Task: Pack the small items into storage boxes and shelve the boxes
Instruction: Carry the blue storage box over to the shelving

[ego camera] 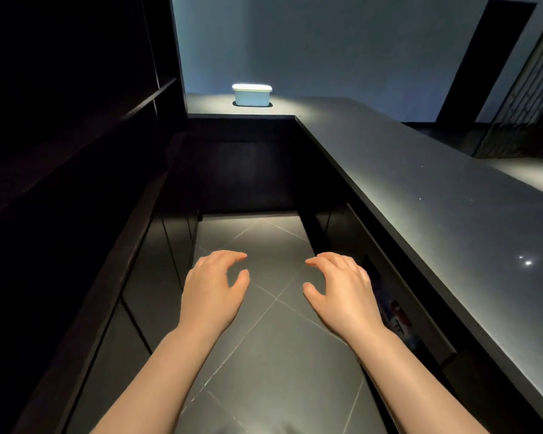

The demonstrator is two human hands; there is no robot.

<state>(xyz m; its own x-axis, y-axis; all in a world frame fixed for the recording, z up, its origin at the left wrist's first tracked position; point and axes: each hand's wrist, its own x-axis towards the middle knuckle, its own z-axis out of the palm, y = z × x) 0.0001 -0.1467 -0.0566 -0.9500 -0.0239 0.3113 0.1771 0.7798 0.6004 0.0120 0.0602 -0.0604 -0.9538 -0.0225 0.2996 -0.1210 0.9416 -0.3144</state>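
A dark table is seen running from the right edge to the upper centre, where a lidded storage box is set, its long axis across the frame. Low in the frame, the left hand and right hand are held empty with loosely curled fingers over the tiled floor; the box lies well apart, straight ahead and above, about equally far from both.

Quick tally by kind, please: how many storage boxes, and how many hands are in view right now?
Storage box, lidded, on the far end of the counter: 1
Hands, both empty: left hand, right hand: 2
Total: 3

No text or label can be read anywhere.
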